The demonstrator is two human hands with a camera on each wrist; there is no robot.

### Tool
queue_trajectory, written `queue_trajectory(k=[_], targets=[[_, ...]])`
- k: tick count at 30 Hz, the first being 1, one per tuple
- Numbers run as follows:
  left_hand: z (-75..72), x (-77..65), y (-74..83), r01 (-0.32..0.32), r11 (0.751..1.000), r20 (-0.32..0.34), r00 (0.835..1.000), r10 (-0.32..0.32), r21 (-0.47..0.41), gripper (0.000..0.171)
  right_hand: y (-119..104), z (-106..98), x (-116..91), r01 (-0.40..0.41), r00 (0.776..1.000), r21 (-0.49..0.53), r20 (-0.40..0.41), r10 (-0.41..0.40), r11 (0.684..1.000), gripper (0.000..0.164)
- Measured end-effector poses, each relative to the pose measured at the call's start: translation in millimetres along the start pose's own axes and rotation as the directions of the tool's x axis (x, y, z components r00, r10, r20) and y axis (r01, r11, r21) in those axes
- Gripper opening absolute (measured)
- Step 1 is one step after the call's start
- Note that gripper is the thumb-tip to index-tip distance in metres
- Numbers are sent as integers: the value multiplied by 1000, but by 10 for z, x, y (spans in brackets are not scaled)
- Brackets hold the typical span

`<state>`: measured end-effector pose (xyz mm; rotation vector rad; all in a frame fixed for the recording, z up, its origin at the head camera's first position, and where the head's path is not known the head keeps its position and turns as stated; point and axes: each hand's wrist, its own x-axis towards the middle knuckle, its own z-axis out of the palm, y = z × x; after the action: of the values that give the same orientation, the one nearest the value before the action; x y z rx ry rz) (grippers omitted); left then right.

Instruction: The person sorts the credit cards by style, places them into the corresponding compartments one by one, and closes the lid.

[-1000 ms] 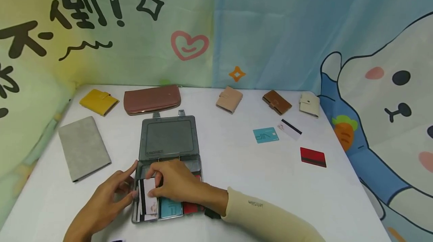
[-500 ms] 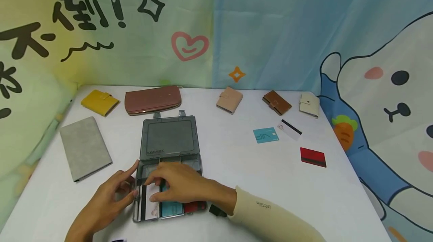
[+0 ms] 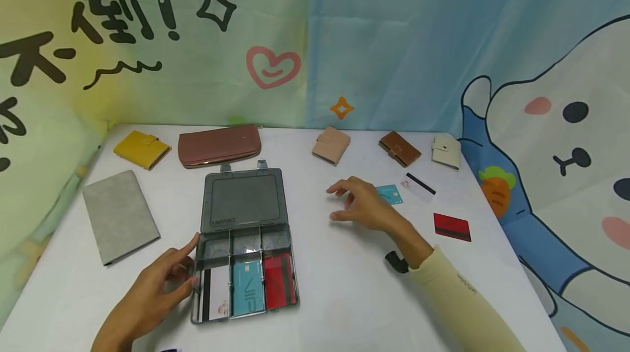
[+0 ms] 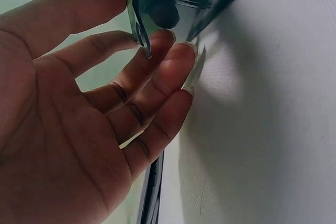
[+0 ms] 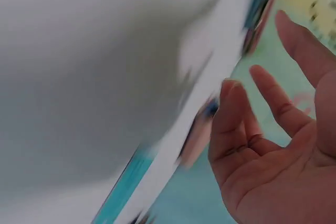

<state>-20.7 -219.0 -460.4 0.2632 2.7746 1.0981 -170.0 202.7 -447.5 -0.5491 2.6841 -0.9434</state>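
Observation:
A dark translucent plastic case (image 3: 244, 199) lies with its lid folded back on the table. Its front compartments hold a white card with a black stripe (image 3: 219, 293), a teal VIP card (image 3: 248, 286) and a red card (image 3: 279, 282); clear compartments lie behind them. My left hand (image 3: 156, 289) rests against the case's left side, thumb and fingers spread along the edge; in the left wrist view its fingertips (image 4: 184, 56) touch the case wall. My right hand (image 3: 361, 204) hovers over the table right of the case, holding nothing, partly covering another teal card (image 3: 391, 194).
A striped white card (image 3: 418, 187) and a red card (image 3: 452, 227) lie on the right. Along the back are a yellow wallet (image 3: 142, 149), a long brown wallet (image 3: 219, 146), and pink (image 3: 331, 145), brown (image 3: 400, 148) and cream (image 3: 446, 151) wallets. A grey notebook (image 3: 121, 217) lies left.
My right hand has let go of the striped white card in the left front compartment and moved right, away from the case. My left hand stays at the case's edge.

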Motion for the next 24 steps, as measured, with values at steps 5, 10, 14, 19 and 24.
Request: queue_trajectory(k=[5,10,14,19,24], targets=[[-14,-10,-12,17,1000,11,1000,-17,-3,81,476,-334,-44,-203,979,-164,-59,196,965,58],[-21,-3,-2,62,998,43,997,-61,-14,81,715,-498,-100,-314,950,-199,-71,306,928,55],[-25,0,2,75,997,48,996,-75,-6,81,739,-496,-83,-277,961,-202,-60,271,939,42],[-23,7,7,70,998,43,997,-70,0,81,595,-381,-45,-207,977,-157,28,214,966,33],[-15,18,21,87,996,52,995,-88,10,81,249,-195,-62,-50,987,42,157,42,998,21]])
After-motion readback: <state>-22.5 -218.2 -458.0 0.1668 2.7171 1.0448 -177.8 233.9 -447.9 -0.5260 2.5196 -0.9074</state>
